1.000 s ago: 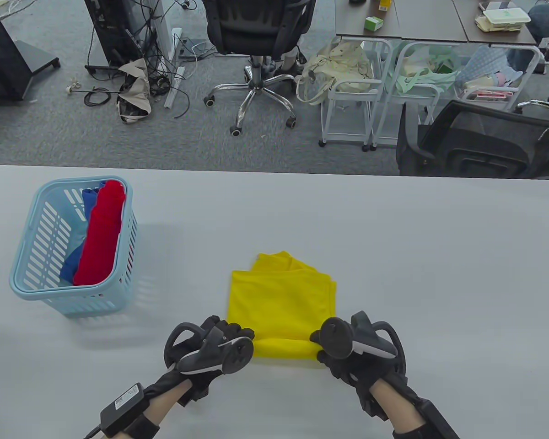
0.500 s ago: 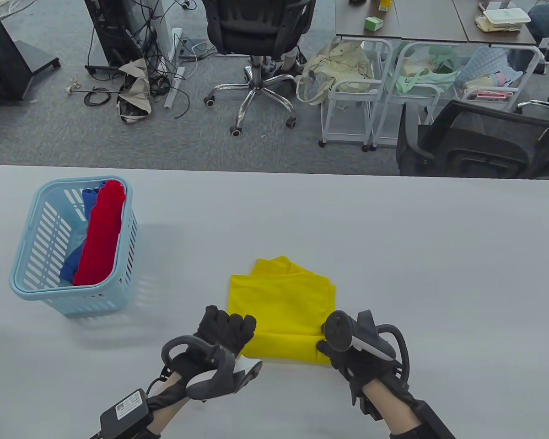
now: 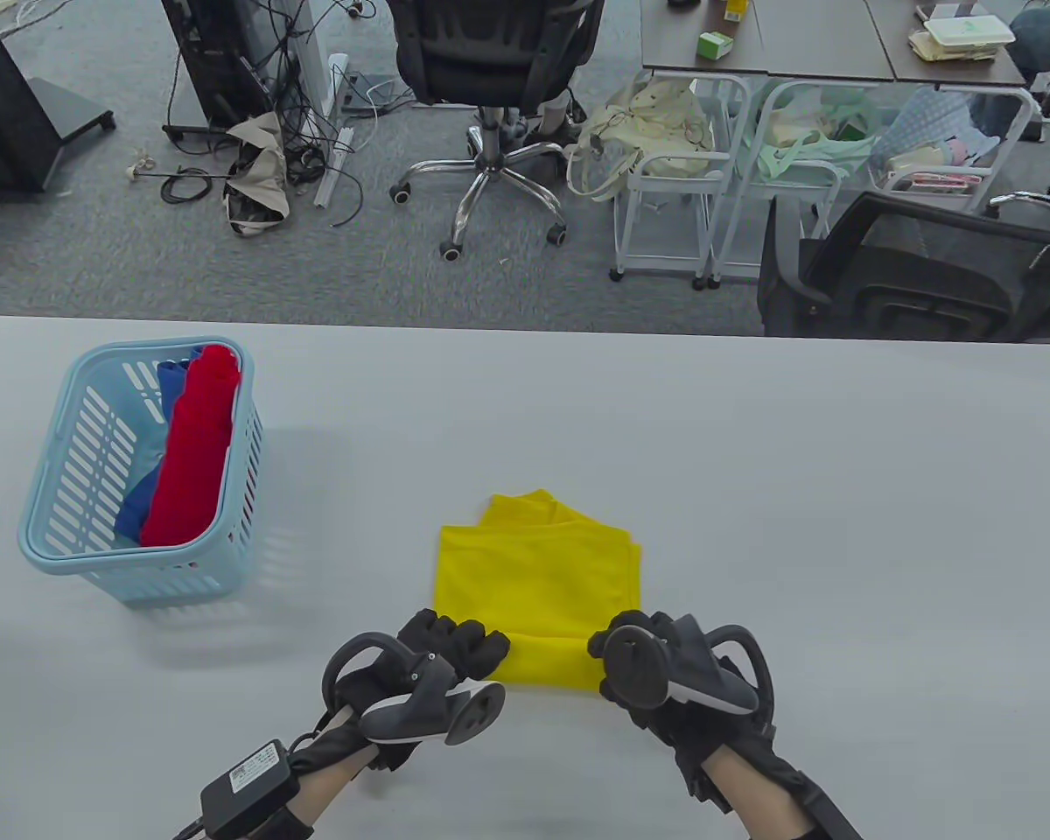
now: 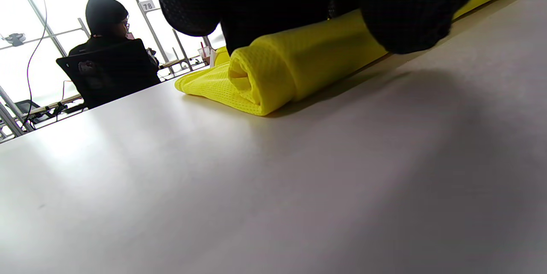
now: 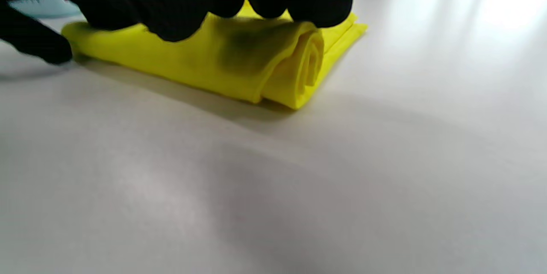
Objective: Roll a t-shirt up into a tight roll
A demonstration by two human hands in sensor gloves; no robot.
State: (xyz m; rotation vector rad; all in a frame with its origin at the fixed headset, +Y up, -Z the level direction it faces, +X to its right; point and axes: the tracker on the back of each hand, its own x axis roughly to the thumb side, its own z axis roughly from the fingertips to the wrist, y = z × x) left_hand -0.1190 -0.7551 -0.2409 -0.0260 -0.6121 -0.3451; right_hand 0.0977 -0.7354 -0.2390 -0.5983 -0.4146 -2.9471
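Yellow mesh fabric, the t-shirt (image 3: 538,582), lies low and centre in the table view on the pale bench (image 3: 752,481), its near edge wound into a roll (image 3: 549,661) whose long axis runs left to right across the frame, the flat unrolled part reaching toward the upper frame. The left hand (image 3: 442,652) presses on the roll's left end and the right hand (image 3: 656,669) on its right end, fingers curled over the cloth. Only the wrist views show the ends: the left wrist view has the spiral of layers at the roll's open end (image 4: 245,79) under dark gloved fingers (image 4: 406,13), and the right wrist view shows the other end (image 5: 310,66), coiled loosely, with fingertips (image 5: 307,4) resting on top. From above those coils are hidden by the trackers. A small sign reading "78" (image 4: 147,6) is legible at upper left of the left wrist view. A blue basket (image 3: 70,547) at the table view's left holds red cloth (image 3: 194,446) and blue cloth (image 3: 169,387).
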